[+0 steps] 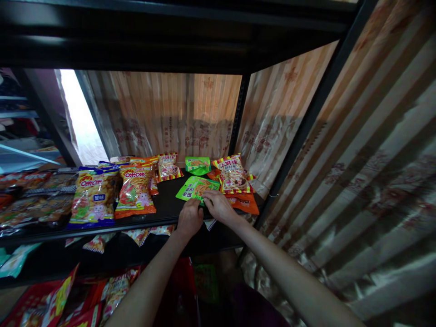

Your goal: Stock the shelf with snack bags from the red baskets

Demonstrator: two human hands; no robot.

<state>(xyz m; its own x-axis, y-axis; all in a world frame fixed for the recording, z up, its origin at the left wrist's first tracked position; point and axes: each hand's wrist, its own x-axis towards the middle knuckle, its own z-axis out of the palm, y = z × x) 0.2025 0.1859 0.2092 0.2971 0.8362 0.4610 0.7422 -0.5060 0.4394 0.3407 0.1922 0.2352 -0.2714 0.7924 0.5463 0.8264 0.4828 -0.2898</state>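
Observation:
A green snack bag with a food picture lies tilted on the black shelf. My left hand is closed at its lower edge, fingers curled and partly hidden. Beside it my right hand grips the same bag near its lower right side. Behind stands another green snack bag, apart from both hands. Just right of my right hand, a red-and-yellow snack bag rests on an orange bag.
Blue and orange snack bags stand in rows to the left. A black upper shelf hangs above the hands, and a black post rises at the right before a curtain. More packets fill the lower level.

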